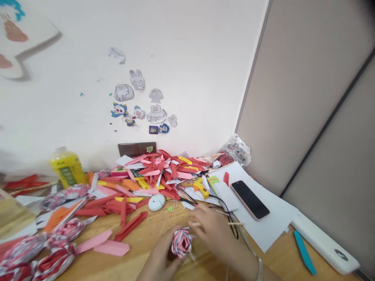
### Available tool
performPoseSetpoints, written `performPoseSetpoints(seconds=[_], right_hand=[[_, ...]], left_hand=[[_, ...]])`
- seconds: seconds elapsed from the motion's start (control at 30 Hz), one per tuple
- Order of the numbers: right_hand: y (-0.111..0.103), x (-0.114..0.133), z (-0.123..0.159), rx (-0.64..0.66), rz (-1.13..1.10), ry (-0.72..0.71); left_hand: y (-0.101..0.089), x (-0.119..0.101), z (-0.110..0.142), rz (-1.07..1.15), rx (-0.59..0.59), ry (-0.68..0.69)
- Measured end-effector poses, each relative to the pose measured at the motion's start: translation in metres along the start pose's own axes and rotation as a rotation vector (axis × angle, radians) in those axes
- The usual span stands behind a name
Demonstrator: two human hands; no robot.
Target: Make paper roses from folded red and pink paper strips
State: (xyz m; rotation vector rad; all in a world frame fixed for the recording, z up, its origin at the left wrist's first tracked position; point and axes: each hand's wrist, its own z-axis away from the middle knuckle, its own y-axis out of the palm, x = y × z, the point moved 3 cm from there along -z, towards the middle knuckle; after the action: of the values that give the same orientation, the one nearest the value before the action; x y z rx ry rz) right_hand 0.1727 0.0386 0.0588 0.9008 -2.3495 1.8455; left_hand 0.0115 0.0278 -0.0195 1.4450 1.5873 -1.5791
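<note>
A pink-and-white folded paper rose (182, 242) sits in my left hand (160, 255), whose fingers curl around its side. Its petals face up toward me, and a small pale end sticks out below it. Just to the right, my right hand (211, 231) pinches a thin wooden stick (236, 223) that lies across beneath the fingers. One end of the stick comes close to the flower's upper right edge; whether they touch I cannot tell. Behind the hands lies a yellow glue gun (200, 188) with a black cord.
Folded paper strips (158, 171) are heaped along the wall. Finished paper flowers (54, 261) lie at left, near a yellow bottle (68, 168). A white earbud case (156, 202) is mid-table. At right are a phone (250, 200), white paper (265, 234), a teal tool (304, 251) and a long white device (325, 242).
</note>
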Motion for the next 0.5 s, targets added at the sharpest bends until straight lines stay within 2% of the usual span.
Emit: performPoseSetpoints(seconds=[0.03, 0.1, 0.2, 0.37, 0.5], right_hand=[[0.006, 0.008, 0.003, 0.022, -0.072, -0.084], [0.013, 0.014, 0.006, 0.031, -0.176, -0.119], [0.016, 0.009, 0.006, 0.032, -0.239, -0.063], [0.011, -0.001, 0.004, 0.044, -0.178, -0.014], [0.003, -0.002, 0.005, -0.016, -0.153, 0.025]], left_hand=[[0.000, -0.001, 0.000, 0.008, 0.004, 0.007], [0.000, -0.004, 0.000, 0.012, 0.012, 0.019], [-0.001, -0.006, -0.001, -0.017, 0.027, 0.041], [-0.001, -0.003, -0.001, -0.045, 0.041, 0.054], [-0.001, -0.001, -0.001, -0.011, 0.039, 0.032]])
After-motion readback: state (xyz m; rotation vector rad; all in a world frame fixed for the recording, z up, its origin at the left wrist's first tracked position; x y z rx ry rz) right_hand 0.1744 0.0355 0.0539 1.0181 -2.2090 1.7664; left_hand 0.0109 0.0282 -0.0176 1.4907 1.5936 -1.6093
